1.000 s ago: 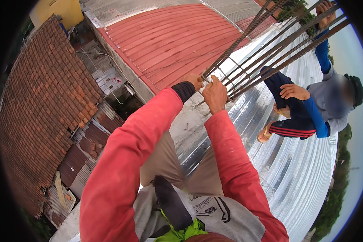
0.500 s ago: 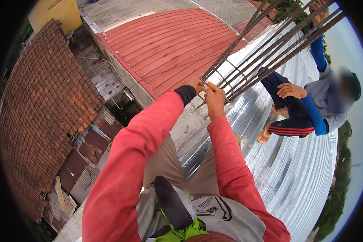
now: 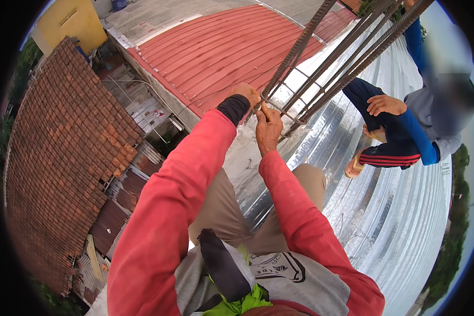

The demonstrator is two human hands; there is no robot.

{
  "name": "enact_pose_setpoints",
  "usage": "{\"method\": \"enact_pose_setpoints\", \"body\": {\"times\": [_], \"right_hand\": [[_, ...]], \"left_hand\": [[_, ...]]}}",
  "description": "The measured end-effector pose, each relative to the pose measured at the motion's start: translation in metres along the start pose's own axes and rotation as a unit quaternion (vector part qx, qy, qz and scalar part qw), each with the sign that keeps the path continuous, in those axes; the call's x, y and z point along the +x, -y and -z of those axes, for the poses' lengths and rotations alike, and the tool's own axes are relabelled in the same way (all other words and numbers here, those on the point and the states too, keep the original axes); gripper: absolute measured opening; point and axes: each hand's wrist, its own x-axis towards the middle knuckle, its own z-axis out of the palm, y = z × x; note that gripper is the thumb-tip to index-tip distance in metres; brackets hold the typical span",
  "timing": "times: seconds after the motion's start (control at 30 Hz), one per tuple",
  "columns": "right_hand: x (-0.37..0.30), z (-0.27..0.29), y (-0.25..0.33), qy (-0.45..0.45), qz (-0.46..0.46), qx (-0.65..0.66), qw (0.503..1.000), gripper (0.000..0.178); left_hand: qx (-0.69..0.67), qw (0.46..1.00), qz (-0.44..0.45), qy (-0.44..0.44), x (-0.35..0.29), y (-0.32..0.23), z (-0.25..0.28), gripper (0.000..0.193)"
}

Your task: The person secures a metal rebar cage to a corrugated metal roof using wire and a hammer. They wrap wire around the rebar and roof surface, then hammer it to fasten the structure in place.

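Grey shirt (image 3: 321, 282) showing nearest, green cloth (image 3: 237, 303) bunching at its lower middle; red sleeves (image 3: 163, 210) are reaching forward over tan trousers (image 3: 309, 189). Left hand (image 3: 246, 94), black cuff (image 3: 234, 109) ringing its wrist, is bending its fingers at the near left corner of a wire tie (image 3: 284, 111). Right hand (image 3: 269, 128) is meeting it there from below, forefinger pointing up at the corner, other fingers curling in. Cannot tell whether either hand's fingers are grasping the tie or something small at it. The tie is running around the lower ends of ribbed bars (image 3: 294, 51), which are slanting away to the upper right, just above pale concrete (image 3: 237, 158). Shiny metal sheeting (image 3: 374, 231) is spreading to the right. On it a co-worker (image 3: 387, 142) is crouching, one hand (image 3: 386, 105) resting at the knee, the other arm rising beside the bars. Beyond, a red roof (image 3: 221, 58) is lying ahead, a tile roof (image 3: 63, 147) is sloping at left, and a yellow wall (image 3: 73, 23) is standing farther back.
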Motion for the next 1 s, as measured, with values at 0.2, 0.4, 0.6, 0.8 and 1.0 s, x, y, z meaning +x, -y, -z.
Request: {"method": "enact_pose_setpoints", "body": {"times": [0.2,0.4,0.6,0.8,1.0], "right_hand": [[0.0,0.003,-0.013,0.011,0.123,-0.198,0.972,0.025],[-0.021,-0.045,-0.042,-0.062,0.09,-0.06,0.992,0.035],[-0.039,-0.1,-0.131,-0.115,-0.307,0.717,0.615,0.029],[-0.035,-0.049,-0.011,-0.013,-0.303,0.4,0.865,0.056],[-0.076,0.04,-0.005,0.028,-0.346,0.297,0.89,0.042]], "left_hand": [[0.009,0.999,0.022,0.023,0.007,-0.004,0.005,0.017],[0.024,0.997,0.036,-0.065,-0.016,-0.007,-0.007,0.018],[0.221,0.967,-0.107,-0.065,-0.056,-0.072,-0.048,0.024],[-0.062,0.996,-0.027,-0.054,0.006,0.034,0.003,0.04],[-0.207,0.96,-0.016,0.19,0.026,0.045,-0.02,0.051]]}}
